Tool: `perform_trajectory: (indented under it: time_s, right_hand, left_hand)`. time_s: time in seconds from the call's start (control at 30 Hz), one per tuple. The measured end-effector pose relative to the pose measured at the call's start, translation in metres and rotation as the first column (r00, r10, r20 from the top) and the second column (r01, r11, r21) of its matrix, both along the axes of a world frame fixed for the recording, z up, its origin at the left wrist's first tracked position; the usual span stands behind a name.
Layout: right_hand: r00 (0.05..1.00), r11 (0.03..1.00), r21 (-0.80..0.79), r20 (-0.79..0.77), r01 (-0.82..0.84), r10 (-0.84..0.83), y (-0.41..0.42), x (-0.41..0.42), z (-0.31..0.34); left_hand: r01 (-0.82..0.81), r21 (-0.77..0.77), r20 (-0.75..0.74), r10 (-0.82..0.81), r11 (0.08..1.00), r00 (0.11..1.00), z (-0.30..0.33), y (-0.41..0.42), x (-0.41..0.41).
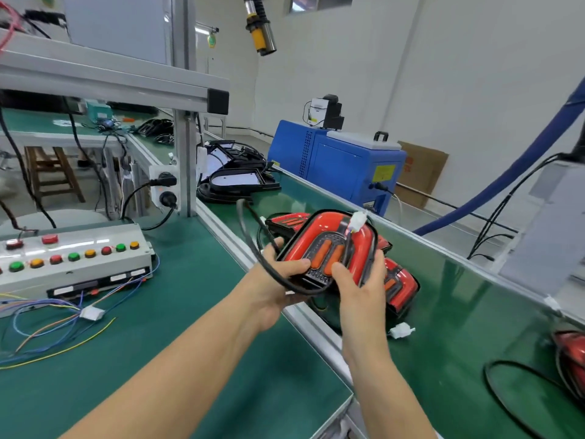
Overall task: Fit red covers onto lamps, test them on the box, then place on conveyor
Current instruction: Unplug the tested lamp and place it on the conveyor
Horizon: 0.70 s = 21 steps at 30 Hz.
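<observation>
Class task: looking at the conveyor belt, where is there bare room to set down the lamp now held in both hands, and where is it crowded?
Bare belt lies between the red lamps under the held lamp and the lamp at the right edge. Crowded: directly beneath both hands, and up the belt by the black housings.

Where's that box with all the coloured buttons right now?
The button box sits at the left of the head view on the green bench, beside loose coloured wires, left of the red lamp held in both hands.

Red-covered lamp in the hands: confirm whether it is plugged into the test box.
No: the lamp's white connector hangs free above it.
</observation>
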State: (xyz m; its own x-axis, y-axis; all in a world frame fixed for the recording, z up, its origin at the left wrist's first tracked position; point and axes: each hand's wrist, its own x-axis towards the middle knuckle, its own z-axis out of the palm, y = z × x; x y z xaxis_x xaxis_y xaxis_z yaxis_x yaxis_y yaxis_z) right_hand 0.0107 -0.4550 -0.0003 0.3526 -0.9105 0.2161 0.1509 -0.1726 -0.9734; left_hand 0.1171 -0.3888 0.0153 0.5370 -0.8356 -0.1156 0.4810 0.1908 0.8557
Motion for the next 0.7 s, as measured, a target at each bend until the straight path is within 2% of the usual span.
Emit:
perform_trajectory:
  time_s: [0.17, 0.3, 0.43, 0.7]
  right_hand:
    - [0.991, 0.991, 0.035, -0.013, 0.133, -0.132, -0.034, -0.018, 0.004]
    - [0.97, 0.97, 0.067, 0.051, 0.233, -0.237, -0.053, -0.034, 0.003]
    - [0.95, 0.944, 0.183, 0.1, 0.276, -0.297, -0.075, -0.04, -0.001]
    - [0.925, 0.904, 0.276, 0.098, 0.328, -0.366, -0.109, -0.035, -0.007]
  left_hand:
    - [0.079, 0.043, -0.021, -0.079, 0.996, 0.997, 0.006, -0.04, -0.022]
    - [0.12, 0.07, 0.014, -0.122, 0.99, 0.992, 0.007, -0.063, -0.039]
    - [0.174, 0.093, 0.017, -0.177, 0.98, 0.984, 0.007, -0.076, -0.051]
    - [0.194, 0.225, 0.201, -0.24, 0.955, 0.95, 0.008, -0.075, -0.052]
